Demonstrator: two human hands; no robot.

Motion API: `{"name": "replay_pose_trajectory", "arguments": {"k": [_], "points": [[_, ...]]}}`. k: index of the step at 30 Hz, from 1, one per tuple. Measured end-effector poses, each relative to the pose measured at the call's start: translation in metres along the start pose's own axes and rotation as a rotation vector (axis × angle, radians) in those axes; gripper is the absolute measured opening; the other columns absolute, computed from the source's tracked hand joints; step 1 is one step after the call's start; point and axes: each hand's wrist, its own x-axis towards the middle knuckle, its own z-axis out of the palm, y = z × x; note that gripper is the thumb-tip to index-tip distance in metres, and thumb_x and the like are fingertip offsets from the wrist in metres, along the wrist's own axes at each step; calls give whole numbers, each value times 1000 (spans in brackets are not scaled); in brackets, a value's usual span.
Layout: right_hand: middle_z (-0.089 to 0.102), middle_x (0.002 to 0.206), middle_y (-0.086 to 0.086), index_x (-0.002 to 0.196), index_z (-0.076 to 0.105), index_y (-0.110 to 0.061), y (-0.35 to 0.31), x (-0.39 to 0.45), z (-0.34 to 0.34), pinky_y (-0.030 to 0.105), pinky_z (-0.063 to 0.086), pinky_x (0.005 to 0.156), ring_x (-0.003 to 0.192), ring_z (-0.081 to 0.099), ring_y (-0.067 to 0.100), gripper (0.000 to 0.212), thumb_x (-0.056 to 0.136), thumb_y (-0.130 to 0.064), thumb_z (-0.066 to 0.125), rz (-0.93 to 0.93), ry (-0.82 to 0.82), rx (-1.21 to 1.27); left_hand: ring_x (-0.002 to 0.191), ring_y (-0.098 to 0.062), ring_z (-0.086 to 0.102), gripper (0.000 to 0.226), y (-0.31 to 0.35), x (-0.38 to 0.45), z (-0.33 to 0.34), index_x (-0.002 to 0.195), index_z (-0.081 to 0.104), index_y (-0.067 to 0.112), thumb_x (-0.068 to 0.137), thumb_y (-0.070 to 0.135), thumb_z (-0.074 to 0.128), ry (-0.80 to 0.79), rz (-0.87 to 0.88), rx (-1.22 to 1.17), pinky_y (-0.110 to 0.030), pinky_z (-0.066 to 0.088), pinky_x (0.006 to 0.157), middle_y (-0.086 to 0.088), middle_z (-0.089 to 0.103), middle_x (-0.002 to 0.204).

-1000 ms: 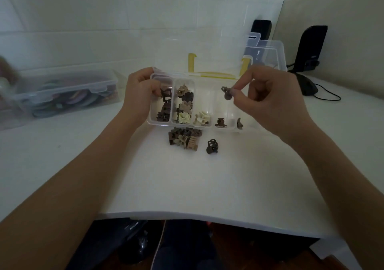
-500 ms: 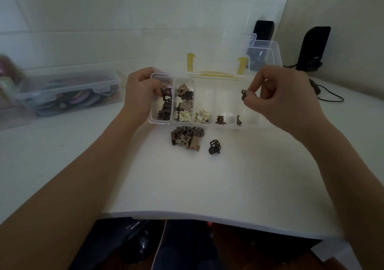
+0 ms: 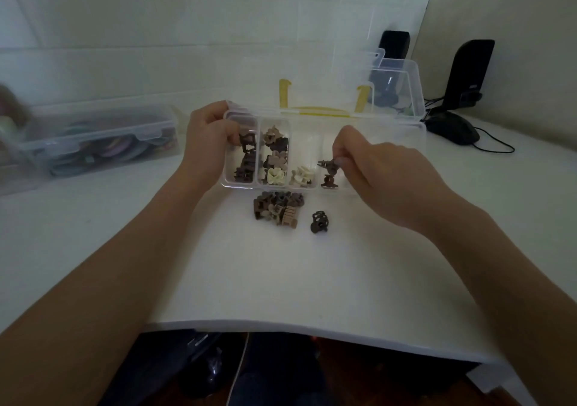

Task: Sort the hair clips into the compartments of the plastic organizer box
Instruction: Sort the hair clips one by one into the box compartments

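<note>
A white table (image 3: pixel 281 280) is standing against a pale tiled wall (image 3: pixel 156 31), its near edge curving across the bottom of the view with dark floor space showing beneath it. A clear plastic organizer box (image 3: pixel 374 131), its lid (image 3: pixel 312 84) raised behind it with two yellow latches (image 3: pixel 284 93), is sitting toward the back of the table. The left hand (image 3: pixel 206 143) is gripping the box's left end, fingers curling over the rim into the leftmost compartment beside dark brown clips (image 3: pixel 245 162). The right hand (image 3: pixel 374 168) is reaching over the box from the right, its fingertips (image 3: pixel 338 160) pinching a small dark clip (image 3: pixel 326 164) above the fourth compartment from the left, just over another dark clip (image 3: pixel 327 181) lying at that compartment's front. Tan and brown flower-shaped clips (image 3: pixel 274 152) are filling the second compartment, and cream clips (image 3: pixel 302 174) are lying in the third. Just in front of the box, a heap of unsorted brown clips (image 3: pixel 278 209) is resting on the table, with a single dark claw clip (image 3: pixel 319 222) beside the heap's right side. Left of the box, well apart, a closed clear container (image 3: pixel 100 143) is holding coloured bands. Behind the box to the right, another clear tub (image 3: pixel 399 90), two black speakers (image 3: pixel 468 74) and a black mouse (image 3: pixel 452 127) with its cord are crowding the corner. The widest bare stretch of table is lying in front of the box, between the two forearms.
</note>
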Motion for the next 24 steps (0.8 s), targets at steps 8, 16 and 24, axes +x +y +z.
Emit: {"name": "replay_pose_trajectory", "arguments": {"k": [8,16,24], "points": [[54,65,4,95,32,-18,-8,1,-2,36,42,57,58,53,29,14,99,-27,23,49,-158,88,50,-1,46,35,2,-2,2,45,62,29,43,1,42,1,24,7,-14,35,46,16,54,47],[70,91,-1,93,33,-22,-4,2,-6,28,38,51,50,50,5,7,99,-22,30,128,-108,318,48,-1,44,24,1,-1,3,53,54,18,43,0,42,11,24,5,-15,34,44,16,51,45],[66,71,-5,95,39,-21,8,4,-18,23,31,48,44,50,-5,5,98,-22,37,215,266,351,49,-5,44,29,-2,1,2,44,58,25,43,0,42,-2,20,-15,-16,34,46,15,50,45]]}}
